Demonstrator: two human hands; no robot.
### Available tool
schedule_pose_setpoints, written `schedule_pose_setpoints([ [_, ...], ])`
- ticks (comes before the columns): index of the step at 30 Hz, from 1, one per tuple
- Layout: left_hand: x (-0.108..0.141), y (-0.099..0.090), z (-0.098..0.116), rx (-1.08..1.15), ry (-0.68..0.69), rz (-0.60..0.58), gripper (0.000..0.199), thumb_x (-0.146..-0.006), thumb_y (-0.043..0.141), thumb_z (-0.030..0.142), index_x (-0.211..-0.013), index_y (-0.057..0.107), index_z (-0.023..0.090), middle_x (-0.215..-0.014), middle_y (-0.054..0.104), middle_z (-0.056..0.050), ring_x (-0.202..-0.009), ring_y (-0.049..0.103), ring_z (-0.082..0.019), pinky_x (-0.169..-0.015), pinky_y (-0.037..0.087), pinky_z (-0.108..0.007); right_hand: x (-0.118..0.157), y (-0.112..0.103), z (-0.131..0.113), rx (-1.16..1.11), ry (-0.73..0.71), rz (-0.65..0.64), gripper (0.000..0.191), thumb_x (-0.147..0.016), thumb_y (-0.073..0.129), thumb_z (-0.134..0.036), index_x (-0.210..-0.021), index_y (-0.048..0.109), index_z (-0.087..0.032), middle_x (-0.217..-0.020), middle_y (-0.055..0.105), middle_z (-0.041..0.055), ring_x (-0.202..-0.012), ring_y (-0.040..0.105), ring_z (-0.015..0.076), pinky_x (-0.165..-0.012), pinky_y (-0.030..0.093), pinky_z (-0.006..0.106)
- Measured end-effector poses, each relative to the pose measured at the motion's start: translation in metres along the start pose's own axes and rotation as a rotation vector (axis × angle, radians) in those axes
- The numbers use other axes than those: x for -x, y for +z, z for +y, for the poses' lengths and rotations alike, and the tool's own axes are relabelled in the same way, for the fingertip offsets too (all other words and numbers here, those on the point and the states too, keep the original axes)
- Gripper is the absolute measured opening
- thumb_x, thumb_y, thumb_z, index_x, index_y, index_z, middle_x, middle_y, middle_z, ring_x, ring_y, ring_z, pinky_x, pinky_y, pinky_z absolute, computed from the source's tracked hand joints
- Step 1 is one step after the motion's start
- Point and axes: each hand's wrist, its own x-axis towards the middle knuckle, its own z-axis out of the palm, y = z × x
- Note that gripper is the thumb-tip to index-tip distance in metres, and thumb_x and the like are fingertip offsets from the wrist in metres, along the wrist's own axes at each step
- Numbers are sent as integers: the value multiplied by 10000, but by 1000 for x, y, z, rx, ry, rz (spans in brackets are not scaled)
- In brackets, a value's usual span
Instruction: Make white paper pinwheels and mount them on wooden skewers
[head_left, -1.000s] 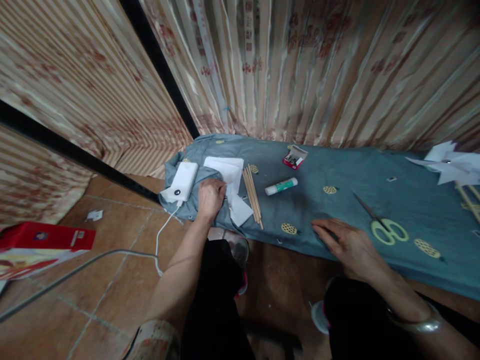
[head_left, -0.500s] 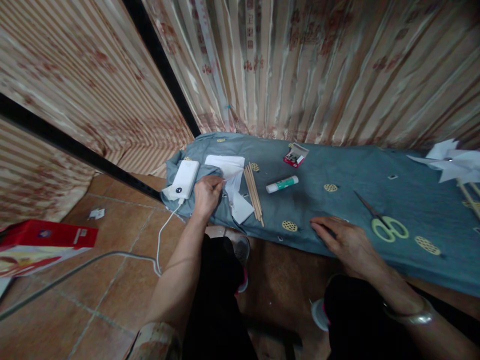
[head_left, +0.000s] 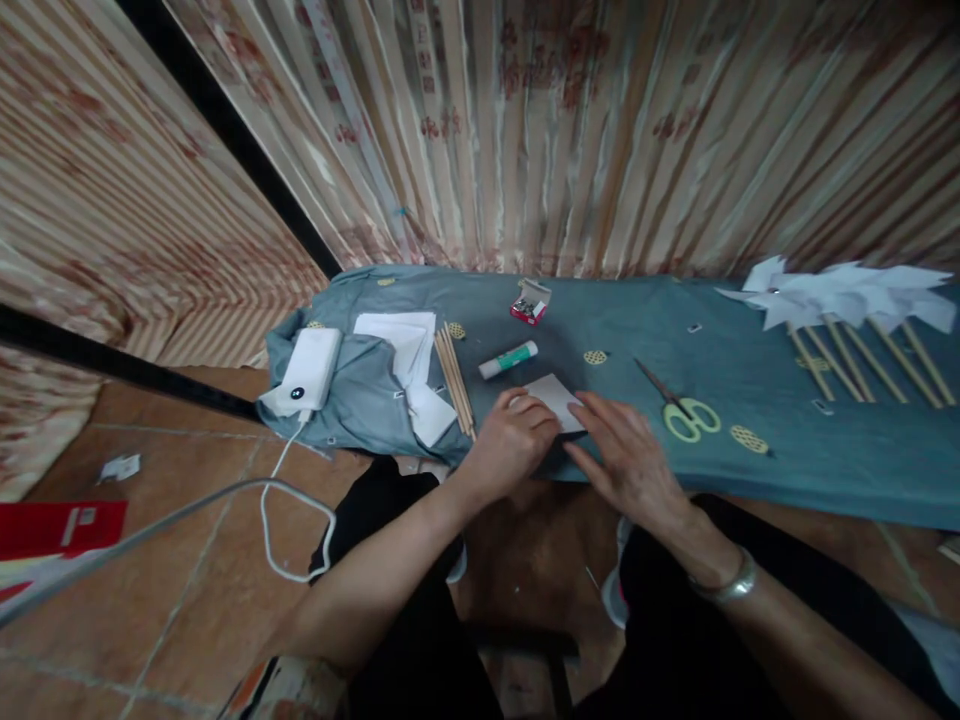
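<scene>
A small square of white paper (head_left: 553,398) lies at the front of the cloth-covered table, between my hands. My left hand (head_left: 516,440) has its fingers curled closed on the paper's left side. At the right corner, my right hand (head_left: 630,452) touches the paper with stretched fingers, its thumb held apart below. Just behind the paper lies a glue stick (head_left: 508,359) with a green label. Scissors (head_left: 681,412) with pale green handles rest to the right of my right hand. Thin wooden sticks (head_left: 454,380) lie left of my left hand.
More white paper (head_left: 430,414) and a white power bank (head_left: 311,368) with a cable are at the table's left end. A small open red box (head_left: 530,302) of metal pins sits at the back. Several paper pinwheels (head_left: 847,292) on sticks lie at the right.
My left hand has brought a piece of paper from the pile on the left to the middle. My right hand has come in to meet it. The view has swung right.
</scene>
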Motion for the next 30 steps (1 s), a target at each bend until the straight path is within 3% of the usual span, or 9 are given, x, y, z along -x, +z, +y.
schedule_pose_setpoints([
  [5,-9,19,10,192,-57,-156,225,-982,493,280,-1063,671,170,-1036,732,-77,-991,663,-200,-911,500,-356,15,5,13,-191,145,-90,268,-979,434,-250,-1069,681,-195,-1114,730,122,-1037,666,270,-954,511,475],
  [9,-11,28,-5,273,-206,-161,238,-959,535,268,-1146,652,179,-1083,728,-92,-1029,658,-226,-892,514,-382,16,4,27,-376,332,-76,243,-963,495,-343,-1006,703,-224,-1002,754,88,-974,700,253,-931,536,449],
  [13,-14,36,-21,270,-327,-157,253,-963,513,244,-1145,674,175,-1004,728,-91,-928,656,-224,-847,525,-370,10,7,38,-476,536,-28,258,-911,570,-426,-946,727,-225,-1004,760,78,-906,704,246,-856,561,410],
  [17,-17,38,-25,273,-379,-141,259,-959,514,242,-1135,684,156,-942,715,-97,-890,647,-226,-820,535,-363,-1,11,47,-497,641,-6,284,-879,595,-439,-943,741,-203,-939,763,69,-774,684,221,-773,561,379],
  [25,-13,37,-24,266,-369,-95,375,-943,520,220,-1309,545,142,-1145,687,-130,-1029,638,-244,-911,550,-413,-8,21,55,-413,670,22,228,-858,615,-418,-840,722,-217,-1024,755,82,-733,664,209,-713,548,372],
  [30,-3,43,-3,153,-72,-124,409,-990,407,196,-1396,432,153,-1427,542,-145,-1403,423,-266,-1123,417,-485,-9,23,56,-339,597,25,201,-871,607,-402,-806,704,-238,-1007,751,75,-926,684,260,-835,543,417],
])
